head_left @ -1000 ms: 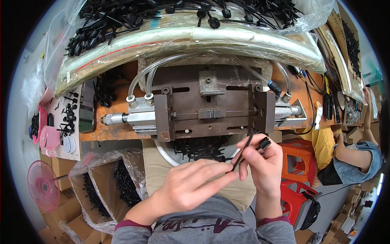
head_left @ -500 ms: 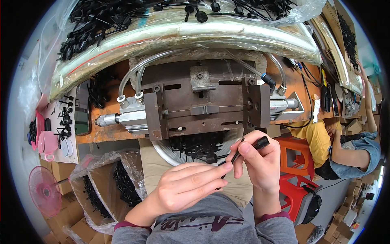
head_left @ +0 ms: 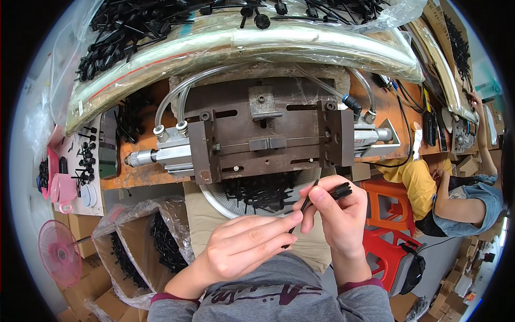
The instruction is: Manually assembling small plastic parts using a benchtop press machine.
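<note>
While both hands meet low in the frame's centre, the left hand (head_left: 244,251) pinches the lower end of a thin black rod (head_left: 300,212) between thumb and fingertips; the right hand (head_left: 338,214) pinches its upper part, a black cap piece (head_left: 339,190) held at the fingertips. Above: metal press fixture (head_left: 268,134) on orange bench (head_left: 134,177); round tray of black parts (head_left: 257,193) just beneath; pink fan (head_left: 59,252) lower left.

An orange-topped workbench (head_left: 134,174) is seen across the middle, with a brown metal press fixture (head_left: 268,134) mounted on it. Clear plastic bags of black parts (head_left: 161,32) are heaped at the far side. At the near left, a pink fan (head_left: 59,252) and cardboard boxes (head_left: 80,225) are set. To the right, red stools (head_left: 386,252) are placed near a seated person (head_left: 461,204).
</note>
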